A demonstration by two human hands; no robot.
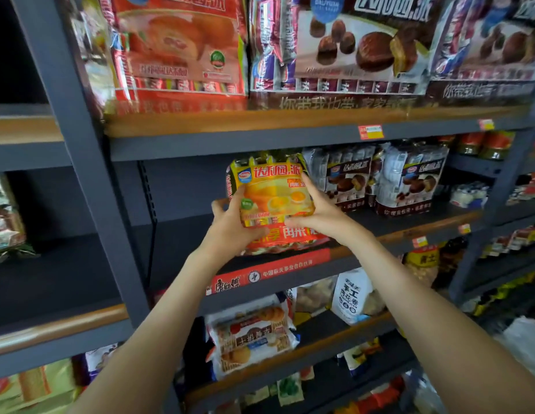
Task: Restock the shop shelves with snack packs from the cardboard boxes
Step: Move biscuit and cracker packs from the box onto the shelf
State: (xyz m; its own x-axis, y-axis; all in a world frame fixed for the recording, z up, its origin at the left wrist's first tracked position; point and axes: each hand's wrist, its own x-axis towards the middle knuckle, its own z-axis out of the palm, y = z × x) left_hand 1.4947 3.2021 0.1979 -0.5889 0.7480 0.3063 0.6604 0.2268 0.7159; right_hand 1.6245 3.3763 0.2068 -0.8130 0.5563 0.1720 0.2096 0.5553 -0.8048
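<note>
Two hands are clamping a yellow-and-orange snack pack (275, 192) in the middle of the frame. The left hand (230, 225) is curling round its lower left corner. The right hand (318, 212) is gripping its right edge, with one finger reaching up the side. The pack is standing upright at the front of the middle shelf (182, 243), its lower edge sitting just above the red strip (269, 271) on the shelf lip. I cannot tell whether it is resting its weight on the board.

Just to the right of it, brown-and-white chocolate pie packs (409, 183) are standing in a row on the same shelf, the nearest one right beside the right hand's raised finger. Along the top of the frame, a big red pack (182, 49) and big chocolate packs (355, 49) are filling the upper shelf (260, 122). At lower centre, a white biscuit pack (251, 336) is lying on the shelf below.
</note>
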